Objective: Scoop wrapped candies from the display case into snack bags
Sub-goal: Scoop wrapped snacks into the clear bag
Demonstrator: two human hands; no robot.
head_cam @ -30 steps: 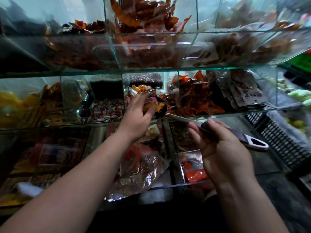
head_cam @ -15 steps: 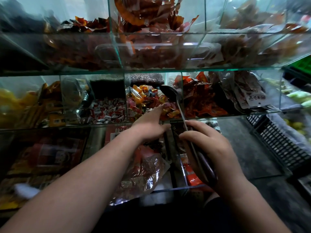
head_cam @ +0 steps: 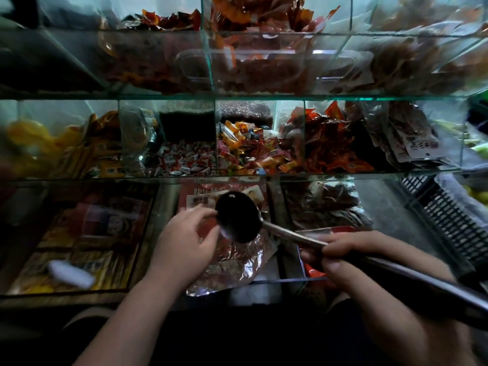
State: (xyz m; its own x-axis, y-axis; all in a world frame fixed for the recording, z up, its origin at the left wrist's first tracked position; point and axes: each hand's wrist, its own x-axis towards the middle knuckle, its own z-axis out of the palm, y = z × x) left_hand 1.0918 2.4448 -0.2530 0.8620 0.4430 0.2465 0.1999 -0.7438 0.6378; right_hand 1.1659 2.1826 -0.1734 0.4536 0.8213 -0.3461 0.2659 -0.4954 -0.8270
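Mixed wrapped candies point(head_cam: 250, 151) in orange, red and yellow fill the middle compartment of the glass display case point(head_cam: 264, 97). My right hand point(head_cam: 351, 260) grips the long handle of a dark metal scoop point(head_cam: 237, 217). The scoop's bowl hangs below the candy shelf, over a crinkly clear snack bag point(head_cam: 237, 268) on the lower level. Its inside looks dark, and I cannot make out any contents. My left hand point(head_cam: 184, 244) is blurred beside the bowl's left rim, its curved fingers touching the rim and holding nothing I can see.
Red-and-white wrapped candies point(head_cam: 184, 161) lie in the compartment to the left, red snack packs point(head_cam: 332, 143) to the right. Flat printed packets point(head_cam: 87, 233) line the lower left shelf. A black plastic crate point(head_cam: 454, 225) stands at the right.
The scoop has come out of the candy compartment and swung down over the bag. My left hand dropped from the candies to the bowl's rim. My right hand shifted right along the handle.
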